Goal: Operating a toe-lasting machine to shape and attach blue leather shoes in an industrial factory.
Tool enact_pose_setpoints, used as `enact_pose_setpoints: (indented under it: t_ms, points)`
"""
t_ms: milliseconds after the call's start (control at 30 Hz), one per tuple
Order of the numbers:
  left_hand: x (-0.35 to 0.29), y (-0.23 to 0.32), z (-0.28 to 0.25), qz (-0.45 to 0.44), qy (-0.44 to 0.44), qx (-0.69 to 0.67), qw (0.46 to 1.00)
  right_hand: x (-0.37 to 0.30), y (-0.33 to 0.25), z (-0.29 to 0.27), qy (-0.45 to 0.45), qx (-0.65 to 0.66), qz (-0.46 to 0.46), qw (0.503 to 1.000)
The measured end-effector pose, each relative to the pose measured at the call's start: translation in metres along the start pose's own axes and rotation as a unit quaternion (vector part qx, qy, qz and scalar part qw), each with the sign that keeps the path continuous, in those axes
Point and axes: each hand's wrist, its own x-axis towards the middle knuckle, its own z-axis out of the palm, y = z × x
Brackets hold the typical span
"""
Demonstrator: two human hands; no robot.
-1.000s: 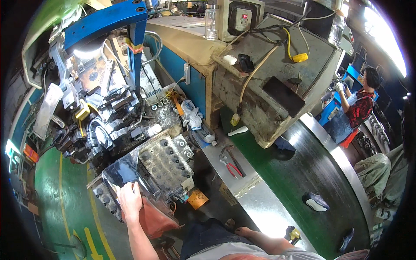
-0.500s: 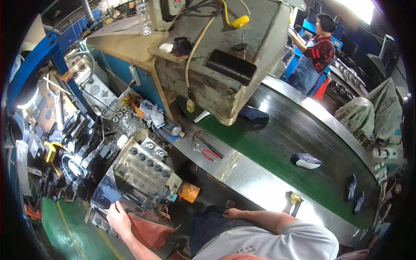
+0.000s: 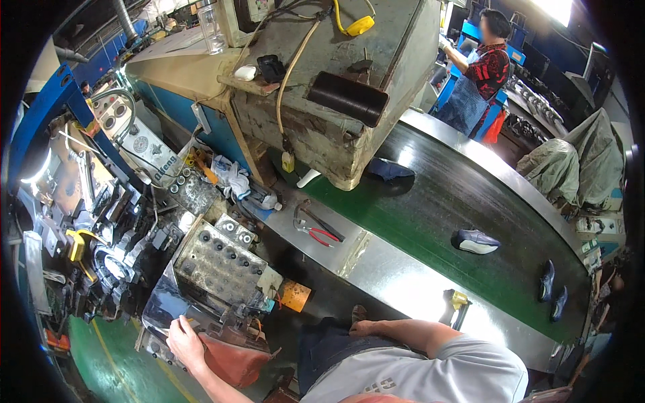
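Our left hand (image 3: 185, 340) is at a glossy transparent plastic sheet (image 3: 164, 303), beside a rust-red cover (image 3: 235, 361); our right hand (image 3: 361, 328) nears dark shorts (image 3: 324, 350); we cannot tell either's grip.

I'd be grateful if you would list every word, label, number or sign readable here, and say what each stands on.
Blue lettering on the pale machine panel: large and legible, though I won't copy its wording.
Round emblem on that panel: too small to read.
Dark marking on the grey shirt: too unclear to read.
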Motion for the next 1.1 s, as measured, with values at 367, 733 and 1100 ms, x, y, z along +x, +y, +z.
enact_pose_setpoints:
  t_ms: [367, 733, 1100]
  points:
    - [0.000, 0.000, 0.002, -0.004, -0.019, 0.001, 1.000, 0.005, 0.016, 0.005, 0.009, 0.007, 0.028, 1.000]
    - [0.000, 0.003, 0.000, -0.010, -0.019, 0.002, 1.000, 0.005, 0.015, 0.007, 0.035, 0.005, 0.020, 0.999]
    - [-0.001, 0.001, 0.002, 0.005, -0.002, -0.005, 1.000, 0.003, 0.015, 0.007, 0.031, 0.020, 0.043, 0.998]
